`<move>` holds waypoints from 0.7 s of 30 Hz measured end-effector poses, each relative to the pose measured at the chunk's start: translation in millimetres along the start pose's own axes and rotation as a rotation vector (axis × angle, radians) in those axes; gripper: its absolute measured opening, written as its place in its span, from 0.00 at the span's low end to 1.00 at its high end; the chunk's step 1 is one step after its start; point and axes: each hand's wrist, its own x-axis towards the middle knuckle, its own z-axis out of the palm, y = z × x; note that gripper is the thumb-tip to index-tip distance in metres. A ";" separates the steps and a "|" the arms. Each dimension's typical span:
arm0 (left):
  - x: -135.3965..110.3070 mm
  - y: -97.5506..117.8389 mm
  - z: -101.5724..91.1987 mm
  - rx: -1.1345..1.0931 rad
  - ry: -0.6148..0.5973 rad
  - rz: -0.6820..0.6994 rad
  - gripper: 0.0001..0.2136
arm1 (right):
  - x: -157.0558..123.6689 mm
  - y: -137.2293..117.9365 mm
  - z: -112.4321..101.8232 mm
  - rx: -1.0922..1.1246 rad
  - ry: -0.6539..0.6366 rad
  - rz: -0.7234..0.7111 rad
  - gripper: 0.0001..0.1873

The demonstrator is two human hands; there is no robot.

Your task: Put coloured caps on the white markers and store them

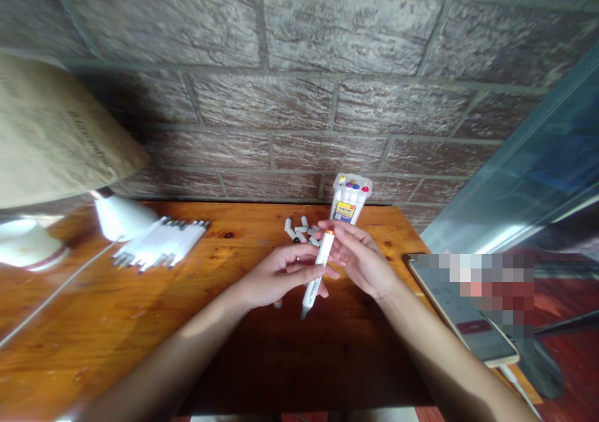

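Note:
A white marker [319, 266] with an orange end and a grey lower end slants between my two hands. My left hand [281, 275], a ring on one finger, is closed around its barrel, thumb on top. At the orange end, the thumb and fingers of my right hand [360, 253] pinch the marker. Just beyond my hands lie several loose marker caps [300, 230], partly hidden by my fingers. Another small piece with an orange tip [277, 304] shows below my left hand.
A clear case [353, 188] of colored markers stands by the brick wall [299, 97]. White markers [161, 241] lie in a row at left, beside a lamp [116, 216] and its cord. On the right, a phone [461, 309] rests along the edge of the wooden table [224, 316].

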 end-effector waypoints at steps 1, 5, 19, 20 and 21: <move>0.3 -0.3 0.2 0.002 -0.006 -0.004 0.13 | -0.3 -1.0 0.6 0.000 -0.004 -0.003 0.14; 0.4 -1.6 0.2 0.004 -0.014 -0.001 0.13 | -1.5 -4.1 1.8 -0.008 -0.031 -0.023 0.13; 1.4 -3.8 1.2 -0.059 0.087 0.001 0.13 | -3.1 -5.5 2.7 -0.058 -0.082 -0.041 0.11; 1.2 -5.9 0.5 -0.082 0.084 0.006 0.14 | -3.1 -5.1 2.7 -0.062 -0.079 -0.042 0.11; 1.1 -8.5 0.0 -0.116 0.079 0.008 0.15 | -3.0 -4.5 2.5 -0.071 -0.073 -0.041 0.12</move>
